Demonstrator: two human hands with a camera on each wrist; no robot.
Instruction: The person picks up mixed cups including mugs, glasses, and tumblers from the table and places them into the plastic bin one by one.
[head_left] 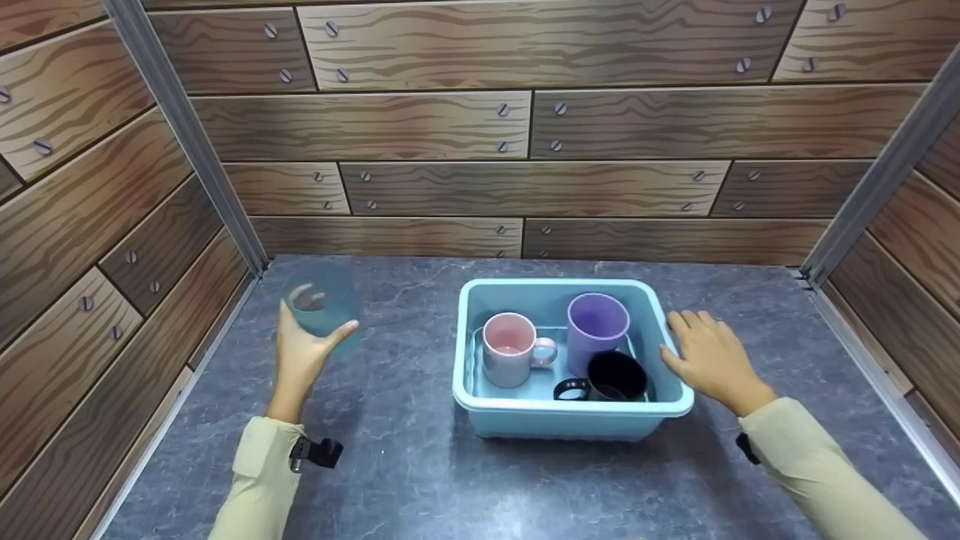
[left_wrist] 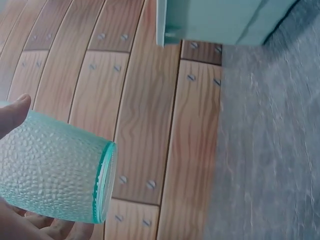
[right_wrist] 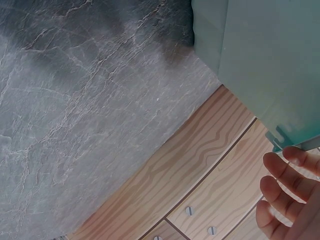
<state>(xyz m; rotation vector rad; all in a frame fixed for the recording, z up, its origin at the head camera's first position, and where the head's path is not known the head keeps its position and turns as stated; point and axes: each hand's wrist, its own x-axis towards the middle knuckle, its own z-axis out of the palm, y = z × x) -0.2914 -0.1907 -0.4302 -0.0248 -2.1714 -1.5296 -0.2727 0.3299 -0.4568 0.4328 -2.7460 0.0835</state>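
Note:
My left hand (head_left: 301, 352) grips a translucent teal tumbler (head_left: 334, 304) around its side, thumb on one side and fingers on the other. Its bumpy wall and teal rim show in the left wrist view, where the tumbler (left_wrist: 55, 167) lies sideways across the picture. My right hand (head_left: 711, 358) rests against the right rim of a light blue plastic tub (head_left: 555, 421), fingers loosely extended outside it. The tub holds a pink mug (head_left: 508, 360), a tall purple cup (head_left: 592, 330) and a black mug (head_left: 616, 376). In the right wrist view, the fingertips (right_wrist: 274, 161) are right at the tub's rim.
The grey marbled tabletop (head_left: 390, 465) lies under everything. Wood-patterned walls (head_left: 450, 127) stand at the back and both sides, with metal corner posts (head_left: 196, 142). Tabletop separates the tumbler from the tub.

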